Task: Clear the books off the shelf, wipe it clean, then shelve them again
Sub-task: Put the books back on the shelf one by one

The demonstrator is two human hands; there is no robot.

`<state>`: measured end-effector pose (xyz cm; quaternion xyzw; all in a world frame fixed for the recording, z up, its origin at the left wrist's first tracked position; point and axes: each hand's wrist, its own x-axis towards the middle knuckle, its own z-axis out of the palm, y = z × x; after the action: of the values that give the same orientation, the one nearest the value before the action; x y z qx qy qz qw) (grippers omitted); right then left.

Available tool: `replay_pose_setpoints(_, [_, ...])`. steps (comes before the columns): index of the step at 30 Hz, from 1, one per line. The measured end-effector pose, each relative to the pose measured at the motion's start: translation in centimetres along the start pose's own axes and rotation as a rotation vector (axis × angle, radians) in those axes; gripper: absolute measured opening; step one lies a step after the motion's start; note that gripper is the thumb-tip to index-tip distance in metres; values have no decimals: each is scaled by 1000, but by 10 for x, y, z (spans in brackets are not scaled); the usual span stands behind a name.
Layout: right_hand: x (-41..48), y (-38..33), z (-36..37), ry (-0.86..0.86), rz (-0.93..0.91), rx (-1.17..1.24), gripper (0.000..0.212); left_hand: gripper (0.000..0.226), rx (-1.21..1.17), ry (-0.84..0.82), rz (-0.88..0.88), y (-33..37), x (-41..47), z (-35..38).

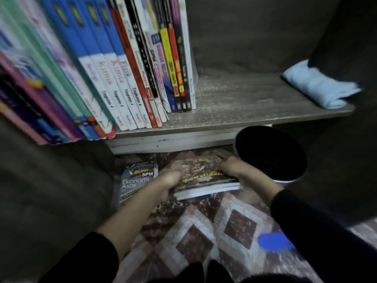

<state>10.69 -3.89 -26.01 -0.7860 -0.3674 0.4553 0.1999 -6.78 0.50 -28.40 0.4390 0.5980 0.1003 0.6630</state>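
Shelf carries a row of books on its left half, spines out and packed tight so they prop each other up; the lean may be lens distortion. Right half is bare wood up to the cloth

Rug on the floor below the shelf's front edge looks like the parking spot for whatever is off the shelf

Bin, round and black, stands under the front edge, just right of the stack and near the right hand; contact not clear

Stack of books lies flat, cover up, low over the rug's far edge. Resting on the rug or just off it: cannot tell. Probably kept flat and taken from both sides so the thin volumes don't slide apart

Lone book lies flat on the rug's far left edge, just beside the stack, cover up

Cloth, pale blue and bunched, sits at the shelf's right end by the front edge, partly behind a dark upright; out of the books' way, handy for wiping

Left hand has its fingers curled round the stack's left edge. Right hand is curled over the top right side. Both grip the stack and nothing else

Blue patch on the rug's near right: too blurred to name

My read: the bare half suits a reshelve, but lift or put-down isn't decidable from this
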Motion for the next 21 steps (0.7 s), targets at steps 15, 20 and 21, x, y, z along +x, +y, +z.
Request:
replay_pose_setpoints(15, [-188,-25,-109,279,-105,-310,45,18,-17,-300,200,68,-169,44])
replay_pose_setpoints(20, [-196,-34,-136,437,-143,-218,61,24,-122,-319,288,97,-185,56])
replay_pose_setpoints(21, [-192,-36,-139,464,-142,-185,62,25,-147,-314,282,103,-184,58])
